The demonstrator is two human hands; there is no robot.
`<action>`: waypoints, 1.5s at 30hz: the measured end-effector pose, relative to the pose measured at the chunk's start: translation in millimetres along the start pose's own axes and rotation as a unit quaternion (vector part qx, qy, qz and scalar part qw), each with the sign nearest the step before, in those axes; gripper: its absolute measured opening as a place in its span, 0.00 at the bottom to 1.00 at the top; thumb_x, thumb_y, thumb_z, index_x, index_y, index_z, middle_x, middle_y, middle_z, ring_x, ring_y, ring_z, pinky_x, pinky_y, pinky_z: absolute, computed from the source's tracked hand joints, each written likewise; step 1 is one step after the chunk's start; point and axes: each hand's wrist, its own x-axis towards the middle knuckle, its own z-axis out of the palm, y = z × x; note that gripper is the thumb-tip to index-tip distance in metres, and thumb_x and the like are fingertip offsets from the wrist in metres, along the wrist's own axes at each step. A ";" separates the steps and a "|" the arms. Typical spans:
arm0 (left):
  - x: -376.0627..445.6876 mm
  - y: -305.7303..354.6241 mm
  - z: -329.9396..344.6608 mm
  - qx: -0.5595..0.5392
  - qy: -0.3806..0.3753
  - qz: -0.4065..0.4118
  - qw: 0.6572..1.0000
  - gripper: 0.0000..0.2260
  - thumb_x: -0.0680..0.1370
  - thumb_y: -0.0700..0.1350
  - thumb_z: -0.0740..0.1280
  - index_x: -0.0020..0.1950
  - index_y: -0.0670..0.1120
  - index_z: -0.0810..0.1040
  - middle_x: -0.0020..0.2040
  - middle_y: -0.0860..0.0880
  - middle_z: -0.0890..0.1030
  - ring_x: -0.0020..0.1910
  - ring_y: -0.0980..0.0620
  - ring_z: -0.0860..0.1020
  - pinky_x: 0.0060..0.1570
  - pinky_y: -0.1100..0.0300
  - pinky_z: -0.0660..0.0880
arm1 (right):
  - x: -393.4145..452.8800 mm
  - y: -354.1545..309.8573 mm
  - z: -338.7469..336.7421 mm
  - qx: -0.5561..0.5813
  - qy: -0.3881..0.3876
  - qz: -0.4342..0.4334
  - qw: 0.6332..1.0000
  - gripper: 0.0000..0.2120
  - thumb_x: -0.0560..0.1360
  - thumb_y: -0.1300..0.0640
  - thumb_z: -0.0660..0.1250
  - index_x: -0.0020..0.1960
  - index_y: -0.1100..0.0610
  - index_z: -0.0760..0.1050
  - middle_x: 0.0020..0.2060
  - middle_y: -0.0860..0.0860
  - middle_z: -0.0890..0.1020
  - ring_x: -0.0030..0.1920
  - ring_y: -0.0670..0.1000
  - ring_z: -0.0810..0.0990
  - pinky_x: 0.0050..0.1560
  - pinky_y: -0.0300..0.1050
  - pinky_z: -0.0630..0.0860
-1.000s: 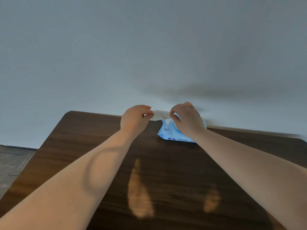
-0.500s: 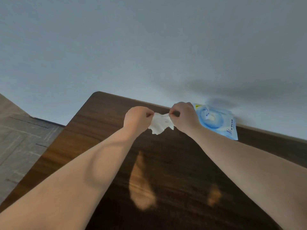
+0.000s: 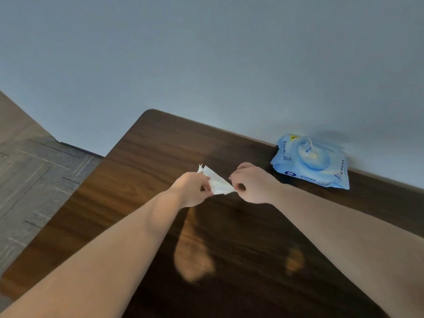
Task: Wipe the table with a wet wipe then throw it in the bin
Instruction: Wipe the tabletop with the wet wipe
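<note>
A white wet wipe (image 3: 216, 183) is stretched between my two hands just above the dark wooden table (image 3: 149, 157). My left hand (image 3: 191, 189) pinches its left side, and my right hand (image 3: 253, 183) pinches its lower right corner. A blue pack of wet wipes (image 3: 312, 162) lies on the table at the back right, against the wall, with its flap open. No bin is in view.
A plain grey-white wall (image 3: 206, 65) runs along the table's far edge. Grey wood-pattern floor (image 3: 34, 171) shows to the left of the table's rounded far-left corner.
Both hands have drawn the wipe away from the pack, toward me and to the left. The wipe has opened out between them. The view has turned left, showing more floor.
</note>
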 end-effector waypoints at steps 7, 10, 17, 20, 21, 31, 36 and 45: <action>-3.9 -19.8 2.6 0.033 -0.036 -0.061 0.997 0.19 0.79 0.56 0.60 0.69 0.54 0.70 0.66 0.54 0.75 0.64 0.50 0.73 0.62 0.52 0.72 | 12.5 -22.6 15.7 0.094 -0.020 0.086 0.992 0.15 0.80 0.57 0.57 0.66 0.55 0.72 0.68 0.51 0.72 0.67 0.53 0.71 0.64 0.47 0.70; -6.9 -28.3 -1.5 0.058 -0.025 -0.073 0.995 0.20 0.80 0.55 0.58 0.72 0.52 0.66 0.71 0.53 0.69 0.69 0.50 0.68 0.65 0.52 0.69 | 27.7 -34.0 32.1 0.061 -0.059 0.068 0.994 0.20 0.83 0.55 0.51 0.73 0.57 0.62 0.75 0.52 0.60 0.76 0.52 0.54 0.70 0.50 0.62; -15.3 -66.3 -3.7 0.091 -0.041 -0.125 0.987 0.29 0.81 0.57 0.56 0.78 0.50 0.48 0.79 0.50 0.49 0.77 0.48 0.50 0.71 0.49 0.57 | 63.3 -62.3 84.0 -0.008 -0.096 0.063 0.993 0.26 0.83 0.50 0.42 0.76 0.59 0.40 0.77 0.55 0.44 0.77 0.53 0.42 0.75 0.50 0.42; -18.2 -95.3 2.4 0.117 -0.043 -0.161 0.979 0.35 0.78 0.64 0.52 0.77 0.49 0.42 0.79 0.48 0.43 0.77 0.46 0.43 0.74 0.46 0.49 | 83.6 -71.9 89.6 -0.013 -0.089 0.076 0.993 0.27 0.82 0.47 0.40 0.76 0.57 0.36 0.77 0.54 0.39 0.76 0.53 0.37 0.73 0.49 0.36; -20.1 -105.4 4.9 0.130 -0.041 -0.180 0.974 0.37 0.77 0.68 0.50 0.77 0.49 0.41 0.78 0.47 0.42 0.76 0.45 0.42 0.74 0.46 0.48 | 91.4 -74.6 89.2 -0.012 -0.089 0.077 0.993 0.27 0.82 0.47 0.39 0.76 0.57 0.35 0.77 0.53 0.38 0.76 0.52 0.36 0.72 0.48 0.35; -26.2 -153.3 29.5 0.115 0.044 -0.227 0.966 0.52 0.64 0.79 0.46 0.76 0.48 0.37 0.77 0.47 0.36 0.75 0.46 0.36 0.72 0.46 0.38 | 186.3 -109.7 80.3 -0.021 -0.079 0.050 0.995 0.28 0.81 0.44 0.39 0.76 0.54 0.36 0.77 0.52 0.38 0.76 0.51 0.36 0.73 0.49 0.34; -29.6 -155.3 27.8 0.105 0.043 -0.220 0.969 0.51 0.66 0.79 0.47 0.76 0.48 0.36 0.77 0.48 0.36 0.75 0.47 0.35 0.71 0.46 0.35 | 240.3 -140.2 77.6 -0.001 -0.082 0.032 0.996 0.27 0.82 0.45 0.38 0.76 0.55 0.35 0.77 0.52 0.38 0.76 0.51 0.35 0.72 0.50 0.33; -27.1 -152.3 28.8 0.108 0.031 -0.212 0.971 0.51 0.66 0.79 0.47 0.76 0.48 0.36 0.77 0.47 0.36 0.75 0.46 0.35 0.71 0.46 0.36 | 235.9 -134.2 80.4 0.011 -0.062 0.032 0.997 0.28 0.81 0.45 0.40 0.77 0.53 0.36 0.77 0.50 0.39 0.76 0.50 0.37 0.73 0.50 0.35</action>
